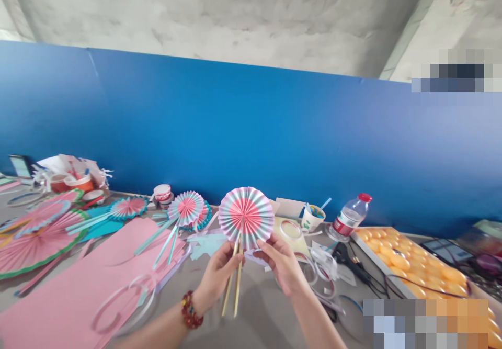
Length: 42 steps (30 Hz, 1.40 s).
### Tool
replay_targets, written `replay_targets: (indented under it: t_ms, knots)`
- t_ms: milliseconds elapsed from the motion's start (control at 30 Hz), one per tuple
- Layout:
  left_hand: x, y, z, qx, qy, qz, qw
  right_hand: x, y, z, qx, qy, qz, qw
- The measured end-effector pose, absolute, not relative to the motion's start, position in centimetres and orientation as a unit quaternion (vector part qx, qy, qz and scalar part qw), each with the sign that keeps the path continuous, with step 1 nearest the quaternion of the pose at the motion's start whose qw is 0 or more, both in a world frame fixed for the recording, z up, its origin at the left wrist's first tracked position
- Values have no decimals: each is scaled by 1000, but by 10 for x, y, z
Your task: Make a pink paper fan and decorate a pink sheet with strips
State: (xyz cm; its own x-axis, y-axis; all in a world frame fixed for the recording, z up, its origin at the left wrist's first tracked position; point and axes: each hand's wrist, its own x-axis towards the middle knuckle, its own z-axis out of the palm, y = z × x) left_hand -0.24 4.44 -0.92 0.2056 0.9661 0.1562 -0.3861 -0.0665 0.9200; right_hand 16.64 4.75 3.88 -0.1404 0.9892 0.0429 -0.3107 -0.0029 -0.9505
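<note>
A round pleated paper fan (246, 215), pink in the middle with pale blue and lilac toward the rim, is held upright in front of me. Two pale yellow sticks (237, 286) run down from it, slightly apart at their lower ends. My left hand (223, 268), below a red beaded bracelet, has thumb and fingers closed around the sticks just under the fan. The fingers of my right hand (280, 260) pinch the fan's lower right edge. Finished-looking paper fans (186, 207) with blue sticks lie to the left behind my hands.
Pink paper sheets (98, 270) and larger fans (43, 234) spread over the left. On the right are a red-capped bottle (351, 217), a paper cup (312, 218), a black glue gun (353, 262), loose paper strips and a tray of orange domes (408, 260). A blue partition (235, 124) stands behind.
</note>
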Motion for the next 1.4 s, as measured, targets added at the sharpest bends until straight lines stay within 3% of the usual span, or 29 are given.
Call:
replay_targets:
  t_ms: [567, 933, 1200, 1400]
  knots:
    - [-4, 57, -20, 501, 339, 555, 571, 176, 55, 40, -381, -459, 552, 582]
    - [-16, 62, 3, 487, 338, 583, 555, 183, 55, 43, -404, -443, 529, 601]
    - [-86, 93, 32, 517, 402, 586, 477, 192, 54, 48, -409, -445, 529, 596]
    - [-165, 111, 24, 542, 487, 549, 408, 197, 54, 50, -407, -464, 515, 594]
